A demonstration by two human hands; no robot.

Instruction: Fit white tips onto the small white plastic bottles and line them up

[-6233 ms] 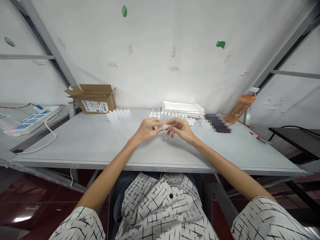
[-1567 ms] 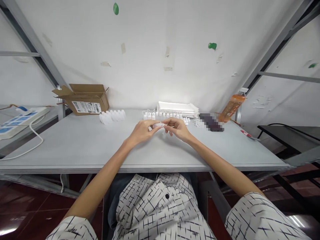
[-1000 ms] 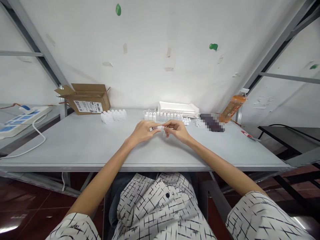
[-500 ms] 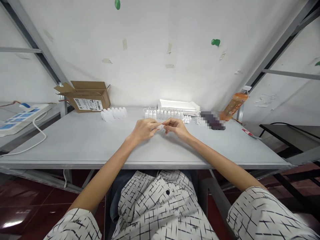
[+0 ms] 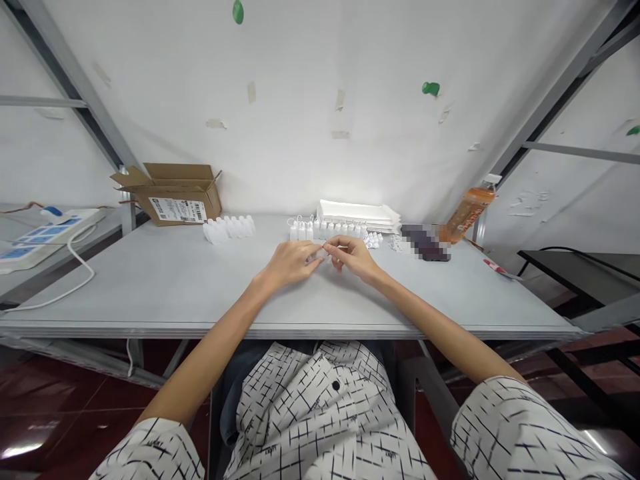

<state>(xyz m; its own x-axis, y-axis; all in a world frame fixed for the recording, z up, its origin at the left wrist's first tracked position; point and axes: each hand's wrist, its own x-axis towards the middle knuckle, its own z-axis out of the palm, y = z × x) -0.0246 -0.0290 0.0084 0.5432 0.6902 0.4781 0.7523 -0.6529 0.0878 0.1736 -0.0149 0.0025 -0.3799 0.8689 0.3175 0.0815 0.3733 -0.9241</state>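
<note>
Over the middle of the table, my left hand and my right hand meet at the fingertips. Between them is a small whitish translucent piece, mostly covered by the fingers, so its kind is unclear. The thumb and fingers of each hand pinch together around it. Just beyond the hands stands a row of small white bottles, several with loops of string on top. Small white caps lie in a pile to the right of that row.
Clear plastic bottles lie in a row at the back left, before an open cardboard box. White trays are stacked by the wall. A blurred dark object and an orange drink bottle are at the right.
Both hands stay together in nearly the same place. The left fingers have shifted slightly, with the thumb and index finger a little farther apart; the view has tilted slightly.
</note>
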